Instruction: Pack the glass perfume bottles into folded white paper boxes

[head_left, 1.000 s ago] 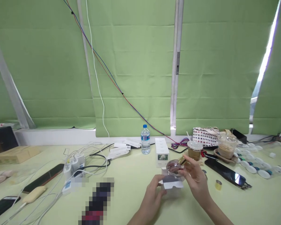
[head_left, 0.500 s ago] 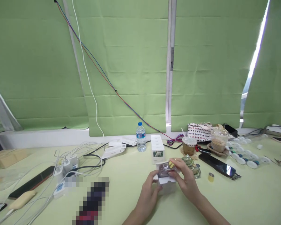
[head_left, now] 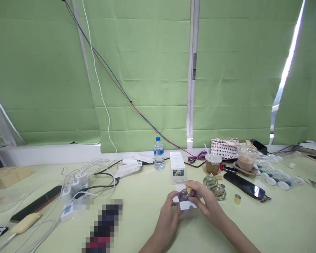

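My left hand [head_left: 169, 215] is wrapped round the left side of a small white box [head_left: 187, 205] whose flaps stand open. In the mouth of the box sits a dark, purplish glass bottle [head_left: 183, 195] with a gold cap [head_left: 189, 190]. My right hand [head_left: 205, 202] pinches this bottle near its cap, thumb in front and fingers over the top. Just right of my right hand are two greenish glass bottles [head_left: 211, 181] and a loose gold cap [head_left: 237, 199]. Behind the held box stands a row of white boxes [head_left: 177, 164].
A water bottle [head_left: 158, 154] stands near the wall, beside flattened white cartons [head_left: 129, 168]. Cables and a power strip [head_left: 67, 211] spread at left. Towards the right are two drink cups [head_left: 213, 164], a black phone [head_left: 243, 185] and several white-capped containers [head_left: 271, 181].
My right hand has shifted slightly left and down with the bottle, which sits lower in the box and more upright. My left hand keeps its hold on the box.
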`<state>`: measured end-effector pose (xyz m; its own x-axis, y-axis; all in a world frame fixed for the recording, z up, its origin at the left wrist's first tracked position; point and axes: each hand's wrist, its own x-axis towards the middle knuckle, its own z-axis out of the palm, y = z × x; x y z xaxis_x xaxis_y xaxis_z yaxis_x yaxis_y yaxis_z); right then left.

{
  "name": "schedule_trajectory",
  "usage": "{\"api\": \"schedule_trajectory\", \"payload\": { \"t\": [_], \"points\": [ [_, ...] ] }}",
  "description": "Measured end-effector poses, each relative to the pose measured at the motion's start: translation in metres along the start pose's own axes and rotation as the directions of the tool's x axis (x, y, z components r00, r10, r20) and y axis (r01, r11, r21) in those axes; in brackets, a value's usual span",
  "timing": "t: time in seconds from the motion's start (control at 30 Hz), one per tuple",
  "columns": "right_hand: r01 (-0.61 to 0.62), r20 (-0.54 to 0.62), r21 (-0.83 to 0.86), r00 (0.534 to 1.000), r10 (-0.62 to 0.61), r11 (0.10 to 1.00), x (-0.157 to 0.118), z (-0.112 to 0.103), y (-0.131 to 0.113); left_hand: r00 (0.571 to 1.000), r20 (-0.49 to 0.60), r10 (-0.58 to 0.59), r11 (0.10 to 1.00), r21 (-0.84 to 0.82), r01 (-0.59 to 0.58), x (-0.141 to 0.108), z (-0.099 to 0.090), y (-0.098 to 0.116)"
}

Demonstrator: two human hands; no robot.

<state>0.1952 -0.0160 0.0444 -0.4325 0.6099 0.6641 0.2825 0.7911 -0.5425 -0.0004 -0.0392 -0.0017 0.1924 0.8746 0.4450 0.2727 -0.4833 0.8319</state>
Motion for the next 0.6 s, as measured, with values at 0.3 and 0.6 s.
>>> {"api": "schedule_trajectory", "payload": {
  "t": [0.3,0.6],
  "points": [
    [0.004,0.000,-0.069,1.000,-0.004,0.998,-0.005,0.000,0.013,0.999,0.001,0.043,0.998,0.034,-0.043,-0.001,0.000,-0.001],
    [0.077,-0.011,-0.005,0.997,-0.077,0.997,-0.005,0.006,0.013,0.998,-0.032,0.057,0.998,0.036,-0.056,-0.002,0.002,-0.003]
  ]
}}
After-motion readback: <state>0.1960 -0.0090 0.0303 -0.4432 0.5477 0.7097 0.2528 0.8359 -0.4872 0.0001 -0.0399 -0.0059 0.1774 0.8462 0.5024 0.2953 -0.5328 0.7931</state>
